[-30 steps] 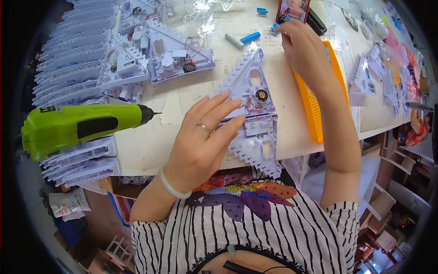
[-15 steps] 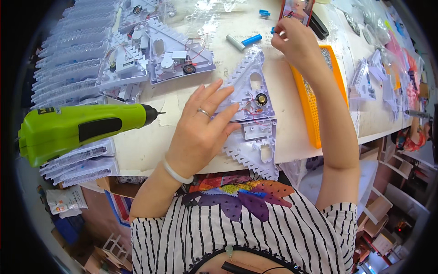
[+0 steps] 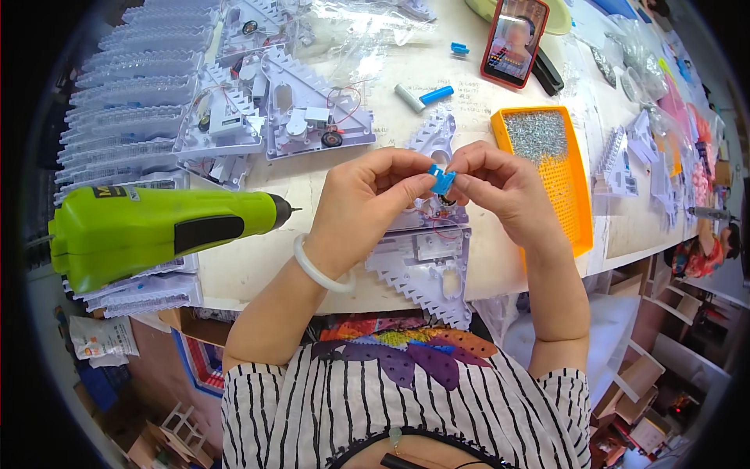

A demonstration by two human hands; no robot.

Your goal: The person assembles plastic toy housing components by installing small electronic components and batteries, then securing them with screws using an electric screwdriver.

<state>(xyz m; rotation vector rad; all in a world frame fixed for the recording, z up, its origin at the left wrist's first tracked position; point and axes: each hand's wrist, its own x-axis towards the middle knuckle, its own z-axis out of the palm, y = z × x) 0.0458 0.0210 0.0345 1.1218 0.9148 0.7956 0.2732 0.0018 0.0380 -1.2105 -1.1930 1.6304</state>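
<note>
We had both hands pinched on one small blue plastic piece (image 3: 441, 180), held up above the counter (image 3: 258, 266). The left hand (image 3: 363, 199) closed thumb and forefinger on its left edge, and the right hand (image 3: 500, 184) closed thumb and forefinger on its right edge, so each grip was nearly shut, with only the piece between the fingertips. We judged that the two-sided hold kept the little part steady and turned toward our eyes, since it was too small for one hand to position well.

Directly under the piece lay the white triangular toothed housing (image 3: 430, 258), open side up with red wires and a small dark round part inside, near the counter's near edge; it probably sat there so the piece could go straight down into it. To the right, the orange tray of small screws (image 3: 574, 227) lay within reach of the right hand. To the left rested the green electric screwdriver (image 3: 148, 230), tip toward the work. Farther off lay more open white housings (image 3: 305, 109) and a phone in a red case (image 3: 514, 41).
</note>
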